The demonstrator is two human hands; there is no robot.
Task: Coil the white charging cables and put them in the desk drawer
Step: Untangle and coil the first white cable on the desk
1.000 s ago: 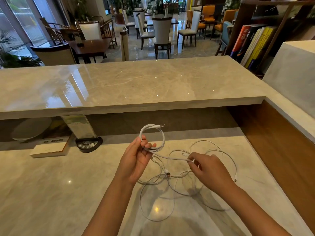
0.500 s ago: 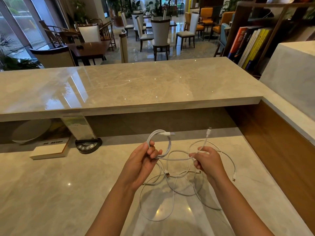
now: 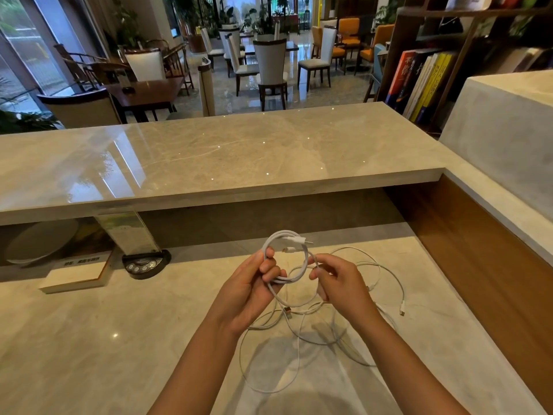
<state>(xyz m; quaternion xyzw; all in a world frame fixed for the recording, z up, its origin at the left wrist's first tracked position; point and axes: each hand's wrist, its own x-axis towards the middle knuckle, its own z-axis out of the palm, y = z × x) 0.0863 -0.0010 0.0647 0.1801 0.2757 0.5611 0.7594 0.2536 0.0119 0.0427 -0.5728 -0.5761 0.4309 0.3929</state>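
A small coil of white charging cable [image 3: 300, 259] is held up above the marble desk [image 3: 89, 339]. My left hand [image 3: 254, 289] grips the coil's left side, fingers curled round the loops. My right hand [image 3: 338, 283] pinches the same cable at the coil's right edge. Two plug ends stick out at the coil's top. Below the hands, loose white cables [image 3: 269, 369] lie tangled on the desk, with one plug [image 3: 402, 312] at the right. No drawer is in view.
A raised marble counter [image 3: 224, 154] overhangs the desk's far side. Under it stand a black base with buttons [image 3: 145, 263] holding a clear sign, and a white box [image 3: 74, 272]. A wooden side panel [image 3: 493, 265] walls the right.
The right hand swung the cable's free end up and over to the coil, adding a loop. The hands have come closer together, and the coil is now thicker.
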